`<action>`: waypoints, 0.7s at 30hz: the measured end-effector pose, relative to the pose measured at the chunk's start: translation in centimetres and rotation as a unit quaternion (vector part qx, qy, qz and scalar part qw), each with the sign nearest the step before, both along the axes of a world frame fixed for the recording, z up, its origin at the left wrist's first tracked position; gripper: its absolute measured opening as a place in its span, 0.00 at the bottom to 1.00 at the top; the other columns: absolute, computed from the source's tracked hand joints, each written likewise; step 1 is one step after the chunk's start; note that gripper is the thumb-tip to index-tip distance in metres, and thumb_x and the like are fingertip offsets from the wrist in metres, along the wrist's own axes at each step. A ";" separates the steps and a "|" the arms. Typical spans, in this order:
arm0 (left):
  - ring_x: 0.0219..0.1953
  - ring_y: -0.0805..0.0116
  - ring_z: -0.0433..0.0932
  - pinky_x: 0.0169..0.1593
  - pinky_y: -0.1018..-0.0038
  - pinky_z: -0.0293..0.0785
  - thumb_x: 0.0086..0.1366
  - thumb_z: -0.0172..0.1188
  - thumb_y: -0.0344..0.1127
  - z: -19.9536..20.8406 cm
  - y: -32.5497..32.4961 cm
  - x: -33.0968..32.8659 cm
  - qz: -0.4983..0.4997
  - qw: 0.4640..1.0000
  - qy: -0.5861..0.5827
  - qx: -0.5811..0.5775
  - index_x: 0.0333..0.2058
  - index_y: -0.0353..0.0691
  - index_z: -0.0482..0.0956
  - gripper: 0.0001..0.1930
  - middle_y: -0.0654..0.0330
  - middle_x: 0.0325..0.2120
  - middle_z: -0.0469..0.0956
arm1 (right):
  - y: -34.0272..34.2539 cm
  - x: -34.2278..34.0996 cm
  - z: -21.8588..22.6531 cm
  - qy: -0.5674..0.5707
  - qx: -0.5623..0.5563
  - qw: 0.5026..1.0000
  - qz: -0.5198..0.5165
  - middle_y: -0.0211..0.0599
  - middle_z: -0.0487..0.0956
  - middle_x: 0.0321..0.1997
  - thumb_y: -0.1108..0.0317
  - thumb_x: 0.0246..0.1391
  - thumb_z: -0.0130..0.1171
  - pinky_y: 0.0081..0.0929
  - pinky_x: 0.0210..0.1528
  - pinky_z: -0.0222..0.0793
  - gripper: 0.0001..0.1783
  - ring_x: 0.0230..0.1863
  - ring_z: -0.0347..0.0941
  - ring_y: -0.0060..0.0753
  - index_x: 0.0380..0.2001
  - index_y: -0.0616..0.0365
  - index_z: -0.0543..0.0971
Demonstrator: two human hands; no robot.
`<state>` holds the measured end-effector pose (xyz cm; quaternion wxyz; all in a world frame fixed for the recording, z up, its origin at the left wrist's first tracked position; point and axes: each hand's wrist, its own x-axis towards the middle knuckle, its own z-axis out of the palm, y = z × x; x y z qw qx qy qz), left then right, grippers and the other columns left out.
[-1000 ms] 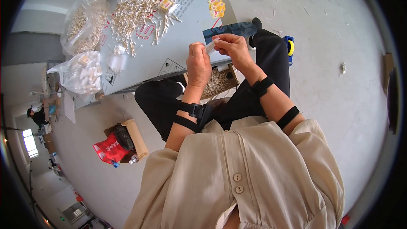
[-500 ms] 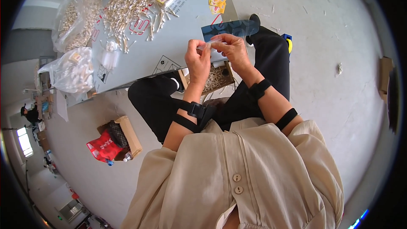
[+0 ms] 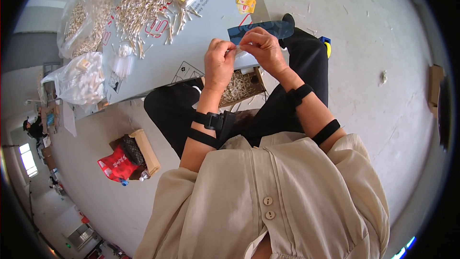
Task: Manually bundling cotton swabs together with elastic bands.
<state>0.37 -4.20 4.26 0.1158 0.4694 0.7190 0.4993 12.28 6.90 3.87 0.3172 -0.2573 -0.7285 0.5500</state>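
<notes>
Over the near edge of the table, my left hand and my right hand meet, both closed in a pinch. Between the fingertips is a small clear plastic bag, its details too fine to make out. Just beyond my hands lies a translucent blue sheet, partly hidden by my right hand. Below them, an open box full of cotton swabs shows under the table edge.
A big heap of cotton swabs covers the far left of the table, beside clear bags of swabs. Yellow cards lie at the far edge. A carton with a red bag stands on the floor at left.
My hands have drawn slightly apart, the left moving a little to the left. The clear bag now hangs lower between the fingertips.
</notes>
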 end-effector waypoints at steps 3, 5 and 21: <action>0.26 0.52 0.75 0.31 0.64 0.74 0.53 0.59 0.22 0.7 0.3 0.0 -0.024 0.995 0.099 0.002 0.30 0.34 0.74 0.05 0.53 0.27 0.72 | 0.1 -0.1 1.1 -0.029 0.159 0.986 0.026 0.34 0.73 0.30 0.70 0.43 0.63 0.29 0.33 0.70 0.04 0.32 0.73 0.36 0.24 0.57 0.79; 0.26 0.48 0.74 0.30 0.62 0.74 0.54 0.57 0.21 1.0 0.6 -0.1 -0.028 0.991 0.132 -0.001 0.29 0.35 0.72 0.04 0.52 0.27 0.71 | 0.5 -0.4 1.3 -0.049 0.309 0.948 0.049 0.37 0.73 0.30 0.69 0.42 0.62 0.36 0.37 0.71 0.06 0.35 0.73 0.45 0.23 0.57 0.76; 0.19 0.66 0.73 0.24 0.70 0.69 0.52 0.54 0.24 5.9 -1.8 -1.3 -0.044 0.999 0.004 -0.019 0.24 0.33 0.71 0.02 0.57 0.19 0.74 | 1.9 1.3 4.3 -0.042 0.021 0.991 0.122 0.35 0.76 0.29 0.70 0.47 0.60 0.25 0.35 0.68 0.08 0.28 0.71 0.29 0.29 0.64 0.78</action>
